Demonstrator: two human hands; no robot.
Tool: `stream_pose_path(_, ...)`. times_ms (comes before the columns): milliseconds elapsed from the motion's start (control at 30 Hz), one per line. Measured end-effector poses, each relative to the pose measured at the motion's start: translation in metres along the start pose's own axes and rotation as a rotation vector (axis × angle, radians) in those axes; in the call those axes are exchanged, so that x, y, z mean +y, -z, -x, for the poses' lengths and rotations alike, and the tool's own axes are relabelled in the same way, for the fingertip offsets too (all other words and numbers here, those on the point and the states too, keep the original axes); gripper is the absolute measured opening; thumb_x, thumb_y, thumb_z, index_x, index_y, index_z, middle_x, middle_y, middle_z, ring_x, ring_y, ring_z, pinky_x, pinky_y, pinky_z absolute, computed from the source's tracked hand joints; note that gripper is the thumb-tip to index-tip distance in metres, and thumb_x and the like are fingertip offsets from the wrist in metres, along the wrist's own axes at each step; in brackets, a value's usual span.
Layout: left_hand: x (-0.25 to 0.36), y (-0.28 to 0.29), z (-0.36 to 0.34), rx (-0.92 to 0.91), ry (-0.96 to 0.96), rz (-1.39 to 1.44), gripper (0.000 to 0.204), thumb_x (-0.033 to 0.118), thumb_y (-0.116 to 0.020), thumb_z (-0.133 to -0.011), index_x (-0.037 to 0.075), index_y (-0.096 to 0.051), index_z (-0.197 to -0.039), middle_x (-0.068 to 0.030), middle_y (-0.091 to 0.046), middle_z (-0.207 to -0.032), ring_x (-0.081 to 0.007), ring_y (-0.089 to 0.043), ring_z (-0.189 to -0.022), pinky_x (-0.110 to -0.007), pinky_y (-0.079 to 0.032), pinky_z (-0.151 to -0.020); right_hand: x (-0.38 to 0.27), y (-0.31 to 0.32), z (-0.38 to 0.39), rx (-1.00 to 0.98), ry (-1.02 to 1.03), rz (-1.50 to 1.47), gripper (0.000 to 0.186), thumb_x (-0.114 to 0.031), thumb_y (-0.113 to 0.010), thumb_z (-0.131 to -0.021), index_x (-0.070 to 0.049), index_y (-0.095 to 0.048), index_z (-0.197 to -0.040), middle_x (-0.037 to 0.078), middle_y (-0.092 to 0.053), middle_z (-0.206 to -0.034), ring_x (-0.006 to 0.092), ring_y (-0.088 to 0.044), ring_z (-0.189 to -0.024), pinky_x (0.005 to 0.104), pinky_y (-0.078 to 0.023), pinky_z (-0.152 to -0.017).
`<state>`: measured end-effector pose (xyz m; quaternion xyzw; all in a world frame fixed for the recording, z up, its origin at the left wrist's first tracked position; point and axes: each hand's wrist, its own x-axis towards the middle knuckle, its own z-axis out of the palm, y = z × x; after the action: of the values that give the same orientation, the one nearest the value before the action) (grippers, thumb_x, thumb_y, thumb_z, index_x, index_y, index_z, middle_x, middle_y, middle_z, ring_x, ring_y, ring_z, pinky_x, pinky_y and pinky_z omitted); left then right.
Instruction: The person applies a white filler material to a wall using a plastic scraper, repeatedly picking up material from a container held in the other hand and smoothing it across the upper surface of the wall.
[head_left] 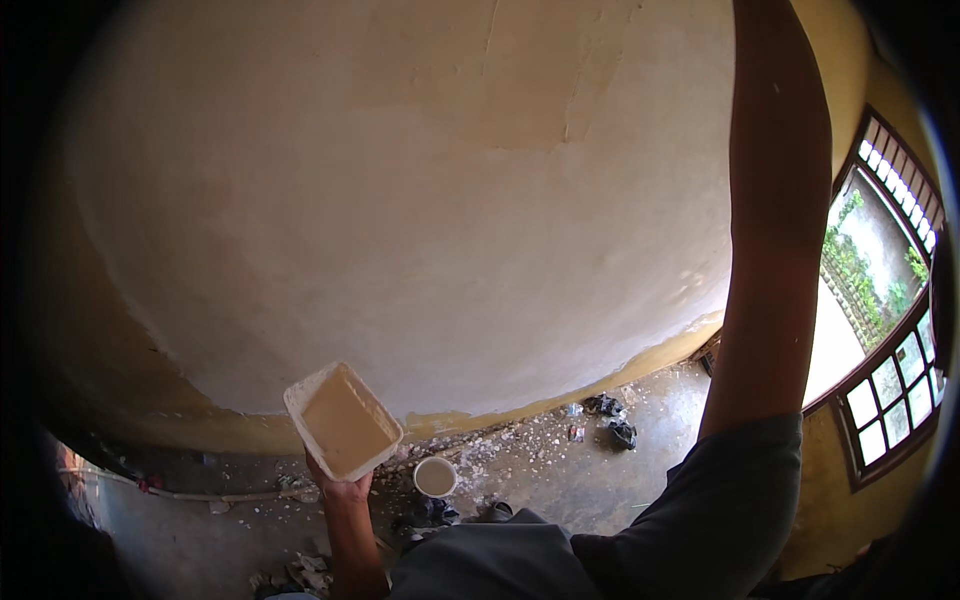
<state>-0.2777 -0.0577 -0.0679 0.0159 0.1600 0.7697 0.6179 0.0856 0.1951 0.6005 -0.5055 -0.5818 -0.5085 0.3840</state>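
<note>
My left hand grips a rectangular plastic tub from below, its fingers mostly hidden under it. Smooth cream-coloured paste fills part of the tub, and its rim is smeared. In front of me rises a wall coated in pale white over yellow, with a darker tan patch and thin drip lines near the top. My right arm reaches straight up along the right side and leaves the picture at the top edge, so the right hand is out of sight.
A round white bucket with pale contents stands on the floor below. Flakes of debris litter the wall's foot, with black plastic bags nearby. A long pole lies at left. An open window is at right.
</note>
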Motion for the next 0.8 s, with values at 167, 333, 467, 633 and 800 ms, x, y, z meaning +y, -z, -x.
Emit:
stream_pose_path(167, -0.003, 0.014, 0.005, 0.052, -0.033, -0.034, 0.047, 0.046, -0.049, -0.1, 0.013, -0.057, -0.132, -0.0062, -0.064, -0.126, -0.0286, -0.061, -0.117, -0.052, -0.05, -0.101, -0.044, 0.016, 0.211, -0.184, 0.065, -0.247, 0.049, -0.059, -0.059, -0.091, -0.012, -0.074, -0.099, 0.01, -0.075, -0.089, 0.0282, -0.07, -0.096, 0.0496, -0.05, -0.089)
stream_pose_path(333, -0.011, 0.002, 0.006, -0.001, -0.073, -0.06, 0.048, 0.047, -0.049, -0.099, 0.014, -0.056, -0.134, -0.0066, -0.064, -0.126, -0.029, -0.061, -0.118, -0.053, -0.051, -0.099, -0.09, -0.024, 0.367, -0.137, 0.204, -0.097, 0.042, -0.058, -0.061, -0.091, -0.017, -0.067, -0.085, 0.0, -0.061, -0.057, 0.0202, -0.058, -0.11, 0.061, -0.018, -0.106)
stream_pose_path(467, -0.017, -0.009, 0.009, 0.061, -0.027, -0.077, 0.049, 0.047, -0.048, -0.1, 0.014, -0.055, -0.135, -0.0069, -0.063, -0.128, -0.0293, -0.061, -0.118, -0.053, -0.052, -0.098, -0.081, -0.054, 0.368, -0.098, 0.138, -0.055, 0.033, -0.048, -0.068, -0.09, -0.017, -0.064, -0.08, -0.001, -0.06, -0.056, 0.0178, -0.058, -0.108, 0.0586, -0.019, -0.105)
stream_pose_path(633, -0.022, 0.015, 0.003, -0.026, -0.07, -0.073, 0.049, 0.047, -0.047, -0.1, 0.013, -0.056, -0.135, -0.0077, -0.062, -0.128, -0.0297, -0.061, -0.117, -0.052, -0.052, -0.098, -0.036, -0.076, 0.291, -0.063, 0.069, -0.097, 0.028, -0.042, -0.073, -0.086, -0.017, -0.07, -0.098, 0.005, -0.069, -0.068, 0.0224, -0.058, -0.116, 0.0605, -0.026, -0.101)
stream_pose_path(800, -0.024, 0.039, 0.008, 0.012, -0.097, -0.061, 0.052, 0.05, -0.049, -0.098, 0.014, -0.056, -0.135, -0.0068, -0.062, -0.13, -0.03, -0.059, -0.12, -0.053, -0.049, -0.101, 0.003, -0.08, 0.192, -0.036, 0.14, -0.038, 0.044, -0.049, -0.069, -0.087, -0.009, -0.069, -0.105, 0.016, -0.073, -0.094, 0.0375, -0.064, -0.104, 0.0515, -0.052, -0.082)
